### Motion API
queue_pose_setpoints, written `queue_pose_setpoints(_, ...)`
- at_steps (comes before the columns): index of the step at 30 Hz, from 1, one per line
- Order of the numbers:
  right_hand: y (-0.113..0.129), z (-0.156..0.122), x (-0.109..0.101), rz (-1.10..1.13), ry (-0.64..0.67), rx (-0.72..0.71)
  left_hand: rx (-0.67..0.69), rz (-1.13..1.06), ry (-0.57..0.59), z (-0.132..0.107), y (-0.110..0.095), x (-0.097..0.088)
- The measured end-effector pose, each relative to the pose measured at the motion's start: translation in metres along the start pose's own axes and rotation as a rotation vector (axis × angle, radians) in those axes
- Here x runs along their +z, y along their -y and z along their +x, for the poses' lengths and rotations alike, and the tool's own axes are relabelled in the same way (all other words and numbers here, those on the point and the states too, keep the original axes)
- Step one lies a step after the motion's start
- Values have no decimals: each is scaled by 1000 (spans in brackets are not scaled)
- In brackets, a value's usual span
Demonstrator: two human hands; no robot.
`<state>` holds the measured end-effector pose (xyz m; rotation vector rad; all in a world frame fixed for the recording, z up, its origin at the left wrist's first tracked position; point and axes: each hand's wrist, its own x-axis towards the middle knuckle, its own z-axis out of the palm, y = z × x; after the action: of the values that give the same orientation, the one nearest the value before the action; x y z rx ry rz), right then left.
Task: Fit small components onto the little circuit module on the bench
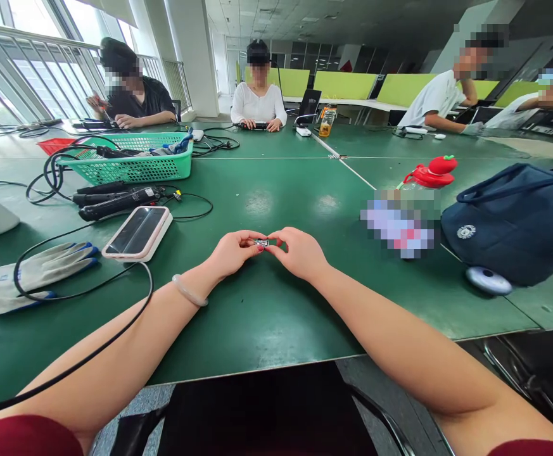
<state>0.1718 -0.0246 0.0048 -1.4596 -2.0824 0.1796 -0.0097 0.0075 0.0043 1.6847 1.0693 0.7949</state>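
Both hands meet over the green table (pixel 266 316), just in front of me. My left hand (pixel 231 252) and my right hand (pixel 299 252) each pinch one end of a small silvery metal part (pixel 261 242), held between their fingertips a little above the tabletop. The fingers of both hands are curled closed. A pale bangle (pixel 189 291) circles my left wrist. The part is too small to make out in detail.
To the left lie a phone (pixel 137 232) in a pink case, white work gloves (pixel 29 275), black cables (pixel 81 278), dark tools (pixel 114 199) and a green basket (pixel 133 161). To the right are a red-capped bottle (pixel 428 180) and navy bag (pixel 514 221). Several people sit across the table.
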Motion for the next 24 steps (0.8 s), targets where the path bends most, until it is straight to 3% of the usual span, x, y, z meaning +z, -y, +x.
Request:
queue_pose_setpoints(10,7,-2,5,-65,-72,-51,-189,-478,54,-2,-7,3)
queue_pose_setpoints(15,8,-1,8,-84,-54,-83,-194,-482,43,-2,-8,3)
queue_pose_setpoints(19,3,1,8,-45,-51,-62,-112,-182,-26,2,-6,-10)
queue_pose_setpoints(22,-3,3,5,-10,-42,10,-7,406,-233,6,-2,-36)
queue_pose_setpoints(24,-8,4,2,15,-36,52,-16,761,-385,8,2,-57)
